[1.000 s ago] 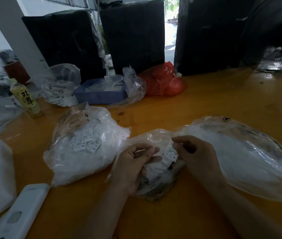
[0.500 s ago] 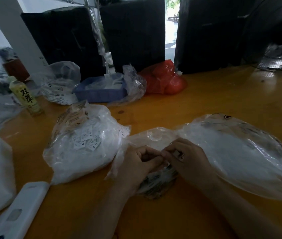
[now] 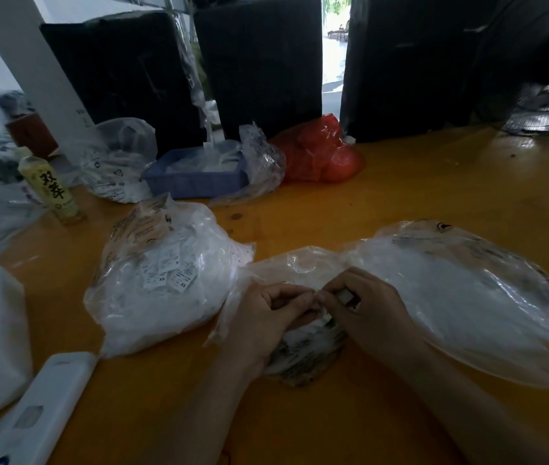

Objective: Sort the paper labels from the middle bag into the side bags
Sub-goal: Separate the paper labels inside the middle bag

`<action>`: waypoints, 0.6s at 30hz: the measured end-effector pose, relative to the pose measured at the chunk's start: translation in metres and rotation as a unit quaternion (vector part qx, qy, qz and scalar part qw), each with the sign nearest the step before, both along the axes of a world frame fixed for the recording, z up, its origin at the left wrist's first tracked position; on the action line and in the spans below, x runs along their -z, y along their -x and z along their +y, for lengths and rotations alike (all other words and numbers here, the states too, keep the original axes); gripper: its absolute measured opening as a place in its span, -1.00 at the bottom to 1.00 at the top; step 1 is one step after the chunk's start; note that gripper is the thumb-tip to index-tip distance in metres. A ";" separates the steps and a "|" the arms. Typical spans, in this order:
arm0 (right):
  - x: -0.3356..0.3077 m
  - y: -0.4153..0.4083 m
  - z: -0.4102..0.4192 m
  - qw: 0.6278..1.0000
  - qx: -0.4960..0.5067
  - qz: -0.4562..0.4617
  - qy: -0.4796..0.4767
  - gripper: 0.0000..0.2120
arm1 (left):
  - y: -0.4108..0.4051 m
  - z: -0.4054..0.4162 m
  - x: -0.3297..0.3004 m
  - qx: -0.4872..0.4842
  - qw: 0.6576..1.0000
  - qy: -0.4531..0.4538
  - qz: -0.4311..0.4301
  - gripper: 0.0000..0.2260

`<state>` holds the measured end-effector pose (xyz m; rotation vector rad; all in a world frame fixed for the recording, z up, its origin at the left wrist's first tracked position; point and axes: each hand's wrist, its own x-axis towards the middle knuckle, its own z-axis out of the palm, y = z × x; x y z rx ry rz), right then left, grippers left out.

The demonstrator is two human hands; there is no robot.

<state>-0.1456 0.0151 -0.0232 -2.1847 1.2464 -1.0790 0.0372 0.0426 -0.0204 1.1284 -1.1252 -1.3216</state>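
- Orange worktop [image 3: 434,182] carries 3 clear plastic bags in a row near the person.
- Right bag [image 3: 467,297]: largest, flat and wide, whitish contents, dark print on its top edge, lies just beside right hand.
- Left bag [image 3: 165,290]: bulging, packed w/ white paper labels [image 3: 169,273]; small rectangles w/ black print, some read "XS".
- Middle bag [image 3: 300,350]: smallest, crumpled, between the other two, touching both; labels inside show under the hands.
- Left hand [image 3: 266,317] and right hand [image 3: 367,313] meet over middle bag; fingers of both curled, tips pinched together on a small label piece. Right hand also holds a small pale piece under its fingers [image 3: 343,293].
- Vs 1 s ago: the white label strip held up between the hands is now almost hidden; hands came closer, fingertips now touching. Bags same spots.
- Background: blue tray [image 3: 195,182], red bag [image 3: 320,156], yellow bottle [image 3: 51,189], white device [image 3: 41,407] front-left.
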 end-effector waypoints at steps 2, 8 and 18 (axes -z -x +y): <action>0.000 0.001 -0.001 1.000 -0.001 -0.001 -0.002 -0.96 | 0.000 0.000 0.000 0.003 1.000 -0.001 0.001 -0.81; -0.004 0.000 0.001 1.000 0.011 -0.013 -0.013 -0.85 | -0.001 0.002 -0.001 0.008 0.999 0.002 -0.038 -0.84; 0.000 -0.009 0.005 0.998 -0.033 0.012 -0.049 -0.92 | 0.002 -0.001 -0.006 -0.055 0.994 -0.062 0.078 -0.71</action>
